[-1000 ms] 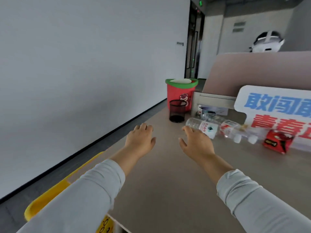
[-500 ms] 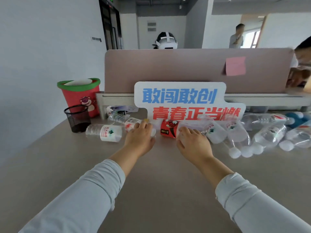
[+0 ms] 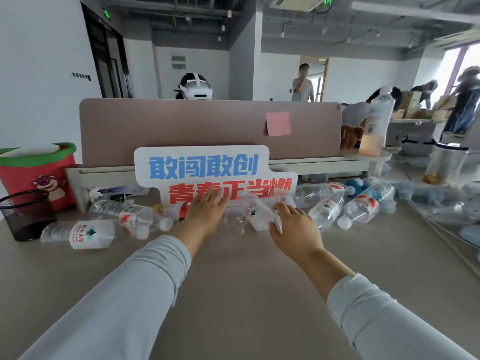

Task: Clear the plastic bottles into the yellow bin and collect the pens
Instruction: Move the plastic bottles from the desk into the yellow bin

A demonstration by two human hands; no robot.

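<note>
Several clear plastic bottles lie on the beige desk in front of a white sign. One bottle with a white label (image 3: 78,233) lies at the left, another (image 3: 140,220) just behind it, and more (image 3: 362,207) lie at the right. My left hand (image 3: 206,213) reaches flat, fingers apart, over the middle of the pile. My right hand (image 3: 294,229) has its fingers on a white-labelled bottle (image 3: 257,215); whether it grips it I cannot tell. A black mesh pen cup (image 3: 24,215) stands at the far left. No yellow bin or pens are in view.
A red bin with a green rim (image 3: 39,167) stands behind the pen cup. The white sign (image 3: 205,167) leans on a pink desk divider (image 3: 181,126). Cables (image 3: 446,240) and plush toys (image 3: 358,184) lie at the right. Other people stand beyond the divider.
My view has swung right from the wall and yellow bin to the desk's bottle pile. Both hands have reached forward; the right hand now touches a bottle.
</note>
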